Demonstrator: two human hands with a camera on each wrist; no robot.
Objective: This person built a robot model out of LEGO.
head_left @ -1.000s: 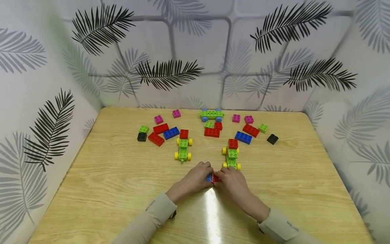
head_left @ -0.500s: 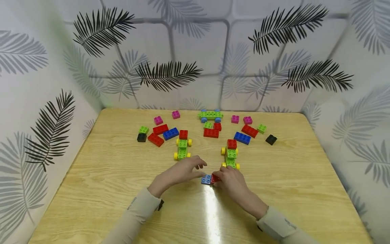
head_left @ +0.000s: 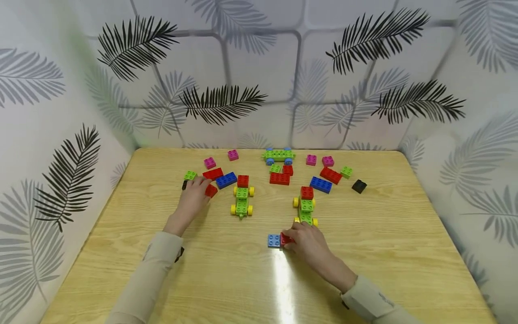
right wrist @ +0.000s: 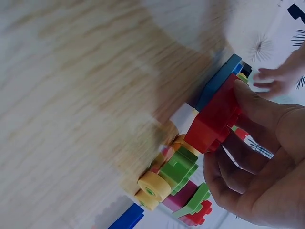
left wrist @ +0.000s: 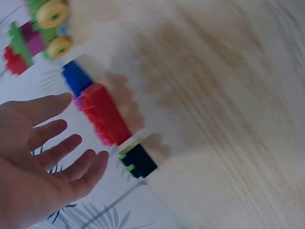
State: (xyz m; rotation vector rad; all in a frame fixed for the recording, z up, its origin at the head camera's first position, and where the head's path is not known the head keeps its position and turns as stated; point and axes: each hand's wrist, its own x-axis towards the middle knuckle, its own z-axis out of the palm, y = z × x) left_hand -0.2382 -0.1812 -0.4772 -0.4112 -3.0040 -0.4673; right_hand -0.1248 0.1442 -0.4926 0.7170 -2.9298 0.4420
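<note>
My right hand (head_left: 309,245) pinches a red toy brick (right wrist: 213,117) between thumb and fingers, low at the front of the table. Against that brick's left side is a light-blue brick (head_left: 274,240) with its studs up. My left hand (head_left: 193,196) reaches over the left group of bricks, its fingers spread and loosely bent in the left wrist view, with nothing between them. Closest to it are a red brick (head_left: 211,191), partly covered by the hand, and a black brick (left wrist: 138,161) beneath a green brick (head_left: 190,175).
Two green cars with yellow wheels, the left car (head_left: 242,202) and the right car (head_left: 306,207), stand mid-table. A green car base with blue wheels (head_left: 279,155) is at the back. Loose blue, red, pink, green and black bricks lie around. A patterned wall (head_left: 259,121) borders the table.
My left hand let go of the light-blue brick and moved left and away to the left group of bricks. My right hand has stayed on the red brick.
</note>
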